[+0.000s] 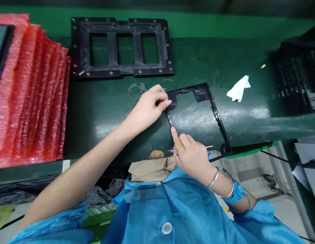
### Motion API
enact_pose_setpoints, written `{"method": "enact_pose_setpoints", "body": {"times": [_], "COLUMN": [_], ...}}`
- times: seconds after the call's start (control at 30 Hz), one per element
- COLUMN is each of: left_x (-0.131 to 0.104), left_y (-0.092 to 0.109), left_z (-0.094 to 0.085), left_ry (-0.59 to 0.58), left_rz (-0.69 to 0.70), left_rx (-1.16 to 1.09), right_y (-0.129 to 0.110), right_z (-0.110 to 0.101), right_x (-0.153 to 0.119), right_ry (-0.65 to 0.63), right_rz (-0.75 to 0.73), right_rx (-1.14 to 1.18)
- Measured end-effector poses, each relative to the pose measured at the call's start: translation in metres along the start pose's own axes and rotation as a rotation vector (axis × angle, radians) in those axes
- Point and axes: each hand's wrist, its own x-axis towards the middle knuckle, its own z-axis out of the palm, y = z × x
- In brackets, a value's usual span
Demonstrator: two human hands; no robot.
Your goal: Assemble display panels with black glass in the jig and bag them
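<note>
A thin black plastic frame (222,123) lies at a slant near the front of the bench, its lower edge reaching past the bench edge. My left hand (152,103) pinches the frame at its upper left corner, thumb and fingers together beside a dark flap. Lower down, my right hand (191,154) presses its outstretched index finger on the frame's left side bar. Its other fingers are curled round slim metal tweezers (209,146), whose two ends stick out on either side of the hand. The frame's lower left corner is hidden behind my right hand.
A heavy black fixture (111,61) with three windows stands at the back. Red bubble-wrap bags (33,101) are stacked on the left, a dark-screened device on top. A crumpled white tissue (238,88) lies right of the frame, near a black rack (297,78).
</note>
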Motion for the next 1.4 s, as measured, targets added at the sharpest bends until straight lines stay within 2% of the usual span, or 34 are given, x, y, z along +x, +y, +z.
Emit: {"method": "enact_pose_setpoints", "body": {"times": [0.13,0.2,0.3,0.43,0.53,0.57,0.63,0.73,0.83,0.93,1.03,1.13,1.27,1.33,1.4], "left_x": [0.006,0.011,0.023,0.044,0.045,0.041,0.026,0.001,-0.017,-0.024,-0.028,-0.032,-0.037,-0.039,-0.045], "left_y": [0.003,0.001,-0.01,-0.035,-0.044,-0.042,-0.034,-0.017,-0.006,-0.002,0.001,0.002,-0.007,-0.012,-0.014], "left_z": [-0.011,-0.021,-0.045,-0.088,-0.111,-0.114,-0.112,-0.095,-0.074,-0.059,-0.051,-0.049,-0.049,-0.048,-0.042], "left_ry": [0.039,0.08,0.212,0.451,0.598,0.604,0.531,0.238,-0.029,-0.1,-0.153,-0.139,-0.05,0.055,0.232], "left_rz": [-0.157,-0.222,-0.245,-0.212,-0.169,-0.159,-0.173,-0.229,-0.162,-0.066,-0.049,0.004,0.154,0.228,0.271], "left_rx": [-0.422,-0.555,-0.531,-0.454,-0.473,-0.47,-0.425,-0.288,-0.107,0.098,0.285,0.419,0.525,0.557,0.61], "right_y": [0.0,0.001,0.005,0.014,0.028,0.034,0.046,0.061,0.07,0.073,0.073,0.074,0.076,0.077,0.078], "right_z": [-0.001,-0.002,-0.002,-0.004,-0.013,-0.017,-0.027,-0.039,-0.047,-0.054,-0.062,-0.068,-0.068,-0.066,-0.063], "right_x": [0.0,-0.001,-0.006,-0.019,-0.031,-0.034,-0.04,-0.044,-0.046,-0.046,-0.042,-0.029,-0.005,0.008,0.021], "right_ry": [0.037,0.054,0.025,-0.013,-0.051,-0.064,-0.071,-0.052,-0.042,-0.005,0.099,0.151,0.09,0.066,0.078], "right_rz": [-0.013,-0.035,-0.061,-0.086,-0.122,-0.133,-0.146,-0.12,-0.089,-0.06,0.001,0.046,0.01,-0.024,-0.05], "right_rx": [-0.018,-0.029,-0.04,-0.053,-0.06,-0.061,-0.065,-0.084,-0.094,-0.055,-0.026,-0.058,-0.058,-0.056,-0.083]}}
